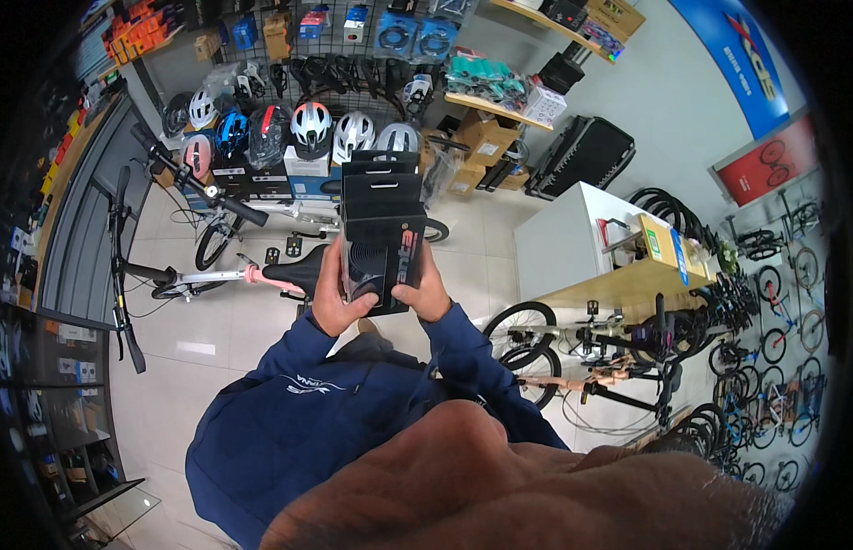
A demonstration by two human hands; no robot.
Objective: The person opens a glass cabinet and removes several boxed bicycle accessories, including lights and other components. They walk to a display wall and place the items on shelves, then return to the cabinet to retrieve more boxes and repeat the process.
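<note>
Between both hands I hold black hang-tab boxes (383,197), grouped together in front of my chest. Two slotted tabs stick up at their far end, and pale lettering runs along the right side. A dark curved shape shows on the left part of the nearest face; whether it is printed or inside a window, I cannot tell. My left hand (333,298) grips the left side with its thumb on the near face. On the opposite side, my right hand (428,291) is closed with its thumb on the near right edge. The fingers behind the boxes are mostly hidden.
A bicycle with a black saddle (296,269) and pink frame stands close on my left. Several helmets (311,128) line the far display. To the right are a white counter (566,236) and bicycles, one with an orange frame (573,383). Dark shelves (78,367) edge the left.
</note>
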